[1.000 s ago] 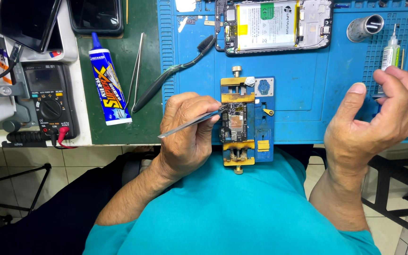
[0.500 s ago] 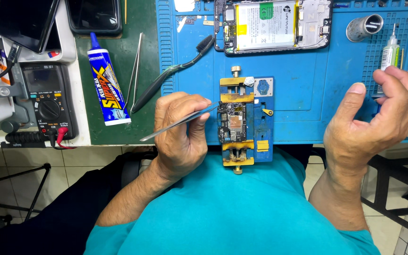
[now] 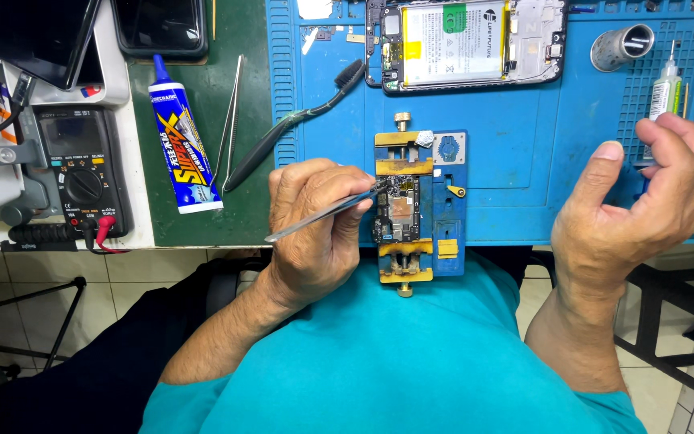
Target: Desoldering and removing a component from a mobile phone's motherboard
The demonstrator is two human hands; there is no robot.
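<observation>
Left hand (image 3: 315,233) grip clamped on tweezers (image 3: 327,213), tips at fragile circuit board (image 3: 398,209) held edgewise in clamp (image 3: 419,205); right hand (image 3: 644,201) loosely curled, empty

Tweezers (image 3: 323,215) in left hand (image 3: 315,233): bare metal, smooth, satin sheen. Circuit board (image 3: 397,210): matt dark laminate with small shiny metal cans. Board holder (image 3: 419,205): blue plate, matt; clamp bars brass-coloured metal, dull. Mat (image 3: 524,145) on worktop: blue, rubbery, matt, ribbed at left edge. Green pad (image 3: 246,201): matt, slightly scuffed. Glue tube (image 3: 182,145): glossy printed plastic. Brush (image 3: 291,128): black plastic, semi-gloss. Meter (image 3: 82,173): matt dark plastic. Cylinder (image 3: 622,47): brushed metal. Shirt (image 3: 395,362): teal knit cloth, matt.
</observation>
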